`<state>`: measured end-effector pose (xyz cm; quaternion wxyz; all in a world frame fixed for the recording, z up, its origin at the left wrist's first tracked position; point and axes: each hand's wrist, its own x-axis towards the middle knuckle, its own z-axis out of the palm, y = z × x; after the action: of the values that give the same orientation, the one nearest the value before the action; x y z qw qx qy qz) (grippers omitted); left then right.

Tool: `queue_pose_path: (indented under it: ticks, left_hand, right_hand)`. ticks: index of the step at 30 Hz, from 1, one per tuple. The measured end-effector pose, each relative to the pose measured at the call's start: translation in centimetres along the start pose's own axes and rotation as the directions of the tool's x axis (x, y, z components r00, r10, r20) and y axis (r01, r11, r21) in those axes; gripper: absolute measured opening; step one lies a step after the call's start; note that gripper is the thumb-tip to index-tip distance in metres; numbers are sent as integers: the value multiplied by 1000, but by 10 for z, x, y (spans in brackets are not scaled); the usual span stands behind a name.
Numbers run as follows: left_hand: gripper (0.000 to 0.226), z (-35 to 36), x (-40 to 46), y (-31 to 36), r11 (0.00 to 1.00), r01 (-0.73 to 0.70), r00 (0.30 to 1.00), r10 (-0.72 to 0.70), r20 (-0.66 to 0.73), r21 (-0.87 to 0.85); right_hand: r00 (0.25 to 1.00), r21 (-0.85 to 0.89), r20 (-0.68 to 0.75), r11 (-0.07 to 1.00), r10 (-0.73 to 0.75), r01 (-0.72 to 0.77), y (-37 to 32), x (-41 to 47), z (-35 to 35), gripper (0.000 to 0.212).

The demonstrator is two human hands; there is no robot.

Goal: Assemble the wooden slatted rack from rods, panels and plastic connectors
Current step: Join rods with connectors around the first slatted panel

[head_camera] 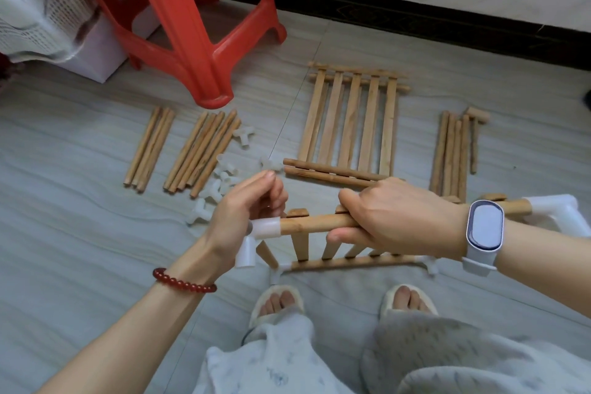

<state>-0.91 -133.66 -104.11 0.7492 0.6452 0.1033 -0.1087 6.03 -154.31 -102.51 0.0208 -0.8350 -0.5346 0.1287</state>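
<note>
Head view, looking down at a tiled floor [80,233] where rack parts are laid out. A slatted panel [319,233] is held upright just above the slippered feet. Its top rod [313,223] is gripped by the right hand [393,214], fingers wrapped over it and thumb underneath, apparently to steady the panel. A white watch [484,227] is worn on that wrist.

At the rod's left end a white plastic connector [263,229] is already fitted. The left hand [246,208] is cupped around this connector from behind, fingers curled; whether the connector is firmly clasped or merely braced cannot be told. A red bead bracelet [184,280] circles that wrist. The hold suggests the connector is being pressed home or turned into line.

More connectors are seen at the panel's other corners: one large piece at the far right end [556,209] and two at the lower rail.

Beyond the fingers, stacked spare panels [348,125] lie flat. Just past the left fingers, loose connectors [220,182] are scattered, with two bundles of rods [198,153] further left. Beyond the right wrist lie more rods [451,153] and a small wooden mallet [475,134]. A red plastic stool [192,25] stands further back. Most parts remain unused, so assembly is judged to be early.
</note>
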Motion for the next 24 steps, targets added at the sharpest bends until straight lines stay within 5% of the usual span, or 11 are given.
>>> queue_pose_path:
  ticks: [4,7,10,13,17,19,22,24]
  left_hand:
    - [35,-3,19,5,990,-60,997,67,-47,131]
    - [37,-7,41,11,984,-49,974,85,-210,169]
    - [42,-12,56,8,991,-41,928,-10,-373,-129]
    - [52,-18,60,-13,970,-40,951,-37,-306,-242]
    - [20,-22,80,-44,991,51,938,-4,-347,127]
    - [20,-23,99,-48,987,23,907,46,-419,160]
    - [16,-24,126,-54,992,-9,878,68,-474,126]
    - [15,-27,136,-62,997,-10,867,48,-495,79]
  right_hand:
    - [998,32,-33,998,51,-50,13,12,-4,62]
    - [994,-30,-62,995,95,-97,29,27,-3,66]
    - [970,-95,-178,978,166,-185,46,41,0,63]
    - [896,-21,-292,934,335,-356,63,50,13,40]
    - [854,102,-241,887,461,-450,73,59,40,47]
    - [836,179,-263,875,483,-449,76,60,52,50]
    - [739,374,-272,775,617,-509,81,45,78,49]
    - [618,500,-127,588,776,-636,85,23,103,42]
